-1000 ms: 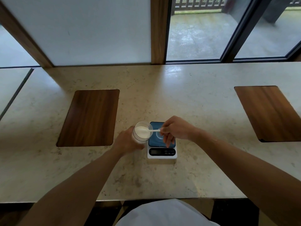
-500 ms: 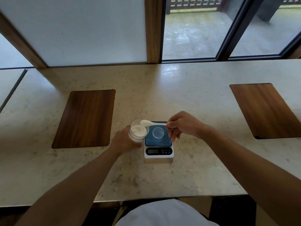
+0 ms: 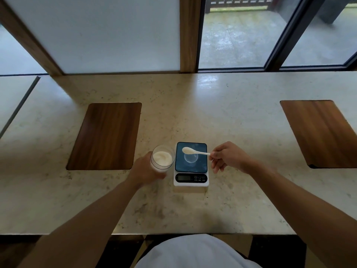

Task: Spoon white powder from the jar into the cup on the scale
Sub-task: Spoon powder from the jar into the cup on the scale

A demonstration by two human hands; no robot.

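Observation:
A clear jar (image 3: 162,159) holding white powder stands on the stone counter just left of the scale, and my left hand (image 3: 144,171) wraps around its near side. The small white scale (image 3: 191,176) has a dark blue platform, and a small clear cup (image 3: 191,158) sits on its middle. My right hand (image 3: 229,157) pinches the handle of a white spoon (image 3: 194,151). The spoon's bowl, heaped with powder, hovers over the cup's far left rim.
A dark wooden inlay (image 3: 106,136) lies in the counter left of the jar, another wooden inlay (image 3: 320,132) at the far right. Windows and a wooden post (image 3: 189,33) rise behind the counter. The counter's front edge (image 3: 173,234) runs close to my body.
The spoon came up out of the jar loaded with powder and moved right, over the cup on the scale. My left hand kept hold of the jar.

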